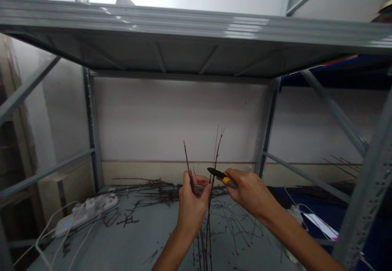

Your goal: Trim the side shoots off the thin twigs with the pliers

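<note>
My left hand [193, 195] is closed around several thin dark twigs [209, 218], which stand roughly upright with their tips spread above the fingers. Below, their lower ends run down past my wrist to the bottom edge of the picture. In my right hand [246, 187] is a pair of pliers [221, 174] with black jaws and a yellow and grey handle. The jaws point left and lie across the taller twigs, just above my left fingers. Whether the jaws touch a twig I cannot tell.
Loose twigs [156, 191] lie along the back of the grey shelf [147, 230], with short cut bits scattered at right. A white power strip [87, 214] with cables sits at left. Overhead runs another metal shelf [183, 22]; an upright post [367, 189] stands at right.
</note>
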{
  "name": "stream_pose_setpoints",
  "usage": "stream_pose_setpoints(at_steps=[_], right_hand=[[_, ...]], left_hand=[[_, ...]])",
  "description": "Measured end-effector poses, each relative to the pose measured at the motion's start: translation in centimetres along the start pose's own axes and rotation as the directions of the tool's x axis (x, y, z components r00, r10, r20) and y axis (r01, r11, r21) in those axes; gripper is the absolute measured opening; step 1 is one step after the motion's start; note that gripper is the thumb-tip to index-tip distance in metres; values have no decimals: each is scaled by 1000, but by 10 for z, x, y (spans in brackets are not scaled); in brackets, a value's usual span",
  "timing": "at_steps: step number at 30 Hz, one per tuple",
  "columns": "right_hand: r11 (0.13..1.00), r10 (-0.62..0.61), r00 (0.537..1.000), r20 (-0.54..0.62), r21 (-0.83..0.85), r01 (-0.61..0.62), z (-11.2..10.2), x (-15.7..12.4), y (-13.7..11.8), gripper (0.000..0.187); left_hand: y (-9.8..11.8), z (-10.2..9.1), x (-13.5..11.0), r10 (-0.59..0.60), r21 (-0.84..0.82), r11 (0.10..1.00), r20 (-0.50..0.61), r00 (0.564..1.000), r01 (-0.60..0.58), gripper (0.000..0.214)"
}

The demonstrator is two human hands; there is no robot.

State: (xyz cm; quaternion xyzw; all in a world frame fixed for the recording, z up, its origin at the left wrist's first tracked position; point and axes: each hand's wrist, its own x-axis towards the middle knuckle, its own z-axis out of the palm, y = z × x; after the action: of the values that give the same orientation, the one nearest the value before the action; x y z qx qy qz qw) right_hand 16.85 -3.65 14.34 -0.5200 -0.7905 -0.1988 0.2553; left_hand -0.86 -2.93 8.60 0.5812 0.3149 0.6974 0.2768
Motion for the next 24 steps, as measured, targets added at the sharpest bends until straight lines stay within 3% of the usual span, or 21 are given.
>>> stream_pose_setpoints(at_steps=[5, 7, 10, 12, 15, 17, 21, 24], right_hand=[[963, 130, 989, -71, 246, -109, 5, 1, -1, 17], [914, 235, 968, -90, 360, -189, 14, 0, 0, 25], [806, 336, 941, -25, 525, -274, 34, -5, -2, 38], [658, 362, 928, 81, 683, -317, 46, -11, -11, 45], [310, 379, 876, 299, 850, -425, 50, -19, -34, 53], [198, 399, 858, 323, 884, -424, 44, -19, -49, 53], [227, 358, 927, 117, 952, -207, 31, -1, -62, 41], [283, 354, 935, -10, 954, -97, 22, 24, -55, 32]], left_hand=[[-3, -7, -5, -51, -189, 981, -43, 998, 42, 30], [1, -13, -8, -89, -296, 952, -25, 996, 78, 30], [14, -22, -10, -94, -361, 928, 19, 995, 95, 30], [21, -27, -10, -87, -360, 929, 11, 996, 85, 30], [24, -30, -7, -101, -356, 929, 4, 995, 96, 30], [21, -31, -6, -109, -360, 927, 25, 994, 110, 30], [9, -27, -6, -119, -337, 931, 76, 990, 138, 31], [0, -21, -6, -136, -283, 946, 95, 986, 158, 32]])
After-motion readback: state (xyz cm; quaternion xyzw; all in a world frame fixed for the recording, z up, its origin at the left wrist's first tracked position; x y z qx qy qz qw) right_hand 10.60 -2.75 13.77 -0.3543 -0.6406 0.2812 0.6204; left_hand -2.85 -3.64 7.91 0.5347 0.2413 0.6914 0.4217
